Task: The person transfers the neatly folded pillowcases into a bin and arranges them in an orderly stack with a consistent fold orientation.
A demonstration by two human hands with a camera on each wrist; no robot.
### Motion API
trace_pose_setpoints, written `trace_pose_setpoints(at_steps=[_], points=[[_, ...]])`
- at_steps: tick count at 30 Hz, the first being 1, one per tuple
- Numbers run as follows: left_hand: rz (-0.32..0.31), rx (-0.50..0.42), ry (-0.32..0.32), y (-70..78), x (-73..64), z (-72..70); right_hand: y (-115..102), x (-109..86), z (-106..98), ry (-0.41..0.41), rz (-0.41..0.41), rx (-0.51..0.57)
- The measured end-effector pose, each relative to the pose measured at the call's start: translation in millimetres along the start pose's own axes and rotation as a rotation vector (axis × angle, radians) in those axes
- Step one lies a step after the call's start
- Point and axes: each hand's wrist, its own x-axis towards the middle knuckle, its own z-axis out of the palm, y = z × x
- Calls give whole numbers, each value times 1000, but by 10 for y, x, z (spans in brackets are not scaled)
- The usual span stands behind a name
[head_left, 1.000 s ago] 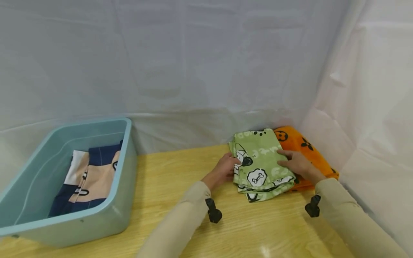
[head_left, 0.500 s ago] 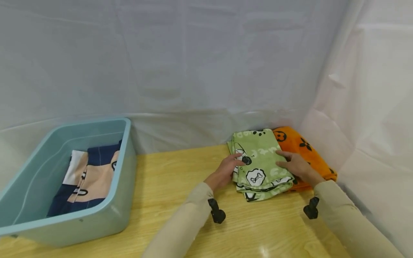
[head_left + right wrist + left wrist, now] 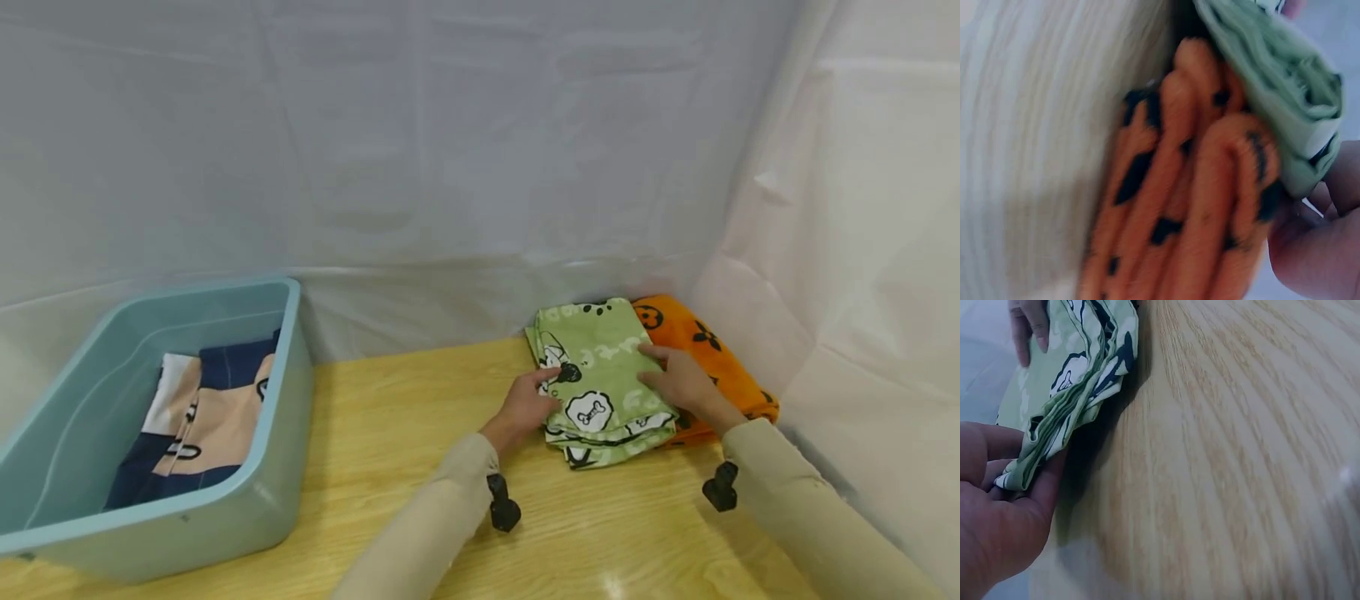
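Note:
A folded green cloth (image 3: 600,358), printed with a dog, a bone and paw marks, lies at the back right, partly over a folded orange plush cloth (image 3: 693,358). My left hand (image 3: 527,402) grips its left edge; in the left wrist view the layered folds sit between thumb and fingers. On the opposite edge my right hand (image 3: 682,382) holds the same cloth, two digits showing on its top. The right wrist view has the right hand (image 3: 1329,244) around the green cloth's end, beside the thick orange folds (image 3: 1191,206).
A light blue plastic bin (image 3: 288,467) stands at the left, with a navy, peach and white cloth (image 3: 217,417) inside. Pale sheeting (image 3: 420,200) hangs behind and along the right of the wooden table (image 3: 405,417).
The left hand shifts slightly along the green cloth's left edge, its thumb and fingers more onto that edge. The right hand stays nearly in place, and the cloths hardly move.

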Motion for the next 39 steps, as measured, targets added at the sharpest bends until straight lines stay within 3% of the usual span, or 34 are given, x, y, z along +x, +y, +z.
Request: trace_pose_setpoints(at_steps=[4,14,26,32,39], points=[[48,92,30,102,-41,-62,-117,6,-37,37,-23,-66],[64,196,43,435,-188,-307,-373,-52,-152,37,-69,-27],[105,318,72,965,-552,-798,-879,-53,-177,63,-118,67],[102,329,84,1139,-771,-1100,-1183,-108,-130,33,-145,198],[114,401,98,1319,-968,-1441,-1526,-146,-22,47,-233,263]])
